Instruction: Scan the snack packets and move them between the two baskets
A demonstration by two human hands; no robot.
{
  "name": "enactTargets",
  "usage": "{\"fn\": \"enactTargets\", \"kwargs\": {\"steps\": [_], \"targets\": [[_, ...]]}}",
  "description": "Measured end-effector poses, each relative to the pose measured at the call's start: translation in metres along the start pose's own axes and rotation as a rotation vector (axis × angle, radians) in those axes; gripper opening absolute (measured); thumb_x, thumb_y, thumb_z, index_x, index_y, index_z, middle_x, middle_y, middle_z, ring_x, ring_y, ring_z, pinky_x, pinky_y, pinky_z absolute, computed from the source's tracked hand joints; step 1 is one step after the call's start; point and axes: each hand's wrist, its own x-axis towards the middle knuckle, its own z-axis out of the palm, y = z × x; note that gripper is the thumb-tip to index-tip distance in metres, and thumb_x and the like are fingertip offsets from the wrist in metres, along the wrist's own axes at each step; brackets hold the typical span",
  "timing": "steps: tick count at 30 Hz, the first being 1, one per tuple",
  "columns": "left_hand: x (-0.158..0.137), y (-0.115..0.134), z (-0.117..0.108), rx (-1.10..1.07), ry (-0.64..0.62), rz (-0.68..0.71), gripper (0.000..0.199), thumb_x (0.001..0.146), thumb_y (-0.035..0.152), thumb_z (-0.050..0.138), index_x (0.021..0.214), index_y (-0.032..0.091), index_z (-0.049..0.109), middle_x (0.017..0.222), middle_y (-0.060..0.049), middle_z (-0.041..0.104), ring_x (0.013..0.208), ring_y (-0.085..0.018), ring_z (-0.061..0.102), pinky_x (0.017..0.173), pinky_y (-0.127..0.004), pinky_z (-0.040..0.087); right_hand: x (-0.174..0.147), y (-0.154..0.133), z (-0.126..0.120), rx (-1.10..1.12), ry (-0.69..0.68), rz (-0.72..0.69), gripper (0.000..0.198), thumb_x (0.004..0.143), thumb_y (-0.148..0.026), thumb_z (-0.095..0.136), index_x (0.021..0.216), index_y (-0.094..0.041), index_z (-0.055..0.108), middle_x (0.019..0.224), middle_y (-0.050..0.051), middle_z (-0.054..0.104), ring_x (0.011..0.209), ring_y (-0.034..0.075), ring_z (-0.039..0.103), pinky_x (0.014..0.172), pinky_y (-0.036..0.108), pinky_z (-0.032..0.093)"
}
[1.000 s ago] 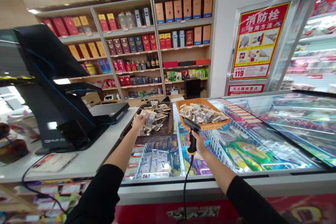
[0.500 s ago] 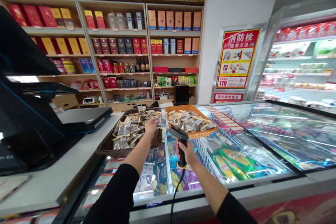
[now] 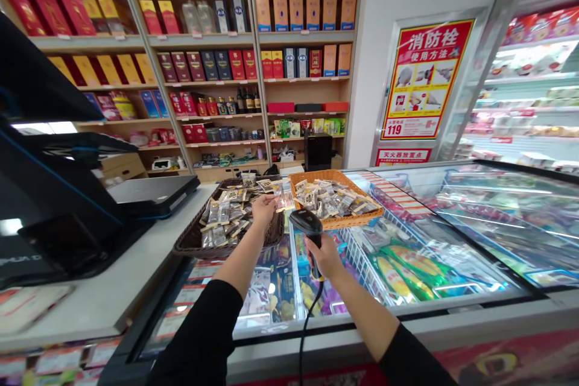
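Observation:
Between the fingertips of my left hand (image 3: 263, 212) is a small clear-and-beige snack packet (image 3: 284, 198), with a reddish glow on its surface. It hangs over the gap between a dark brown wicker basket (image 3: 192, 244) and an orange wicker basket (image 3: 357, 221), both holding many similar packets. My right hand (image 3: 326, 258) is wrapped round the handle of a black barcode scanner (image 3: 306, 223). The scanner's head points toward the packet, a short distance from it. A black cord (image 3: 304, 338) runs down from the handle.
Both baskets rest on a glass-topped chest freezer (image 3: 416, 307) with wire baskets of bagged food inside. At left stand a counter (image 3: 113, 271), a flat black scale (image 3: 151, 196) and a dark screen (image 3: 40, 72). Shelves of boxed goods (image 3: 203, 66) line the back wall.
The scanner's head has come up and turned toward the packet, and a reddish glow now shows on it. My left hand still holds the packet. The whole view has shifted slightly.

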Motion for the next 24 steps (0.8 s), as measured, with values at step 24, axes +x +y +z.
{"fn": "enactTargets", "kwargs": {"steps": [24], "targets": [[-0.013, 0.016, 0.107, 0.97, -0.238, 0.273, 0.024, 0.056, 0.005, 0.064, 0.046, 0.021, 0.048, 0.057, -0.01, 0.06, 0.088, -0.031, 0.065, 0.082, -0.036, 0.047, 0.03, 0.007, -0.026, 0.648, 0.618, -0.019, 0.036, 0.071, -0.053, 0.064, 0.081, -0.023, 0.044, 0.053, -0.006, 0.049, 0.035, 0.01, 0.043, 0.033, 0.025, 0.035]]}}
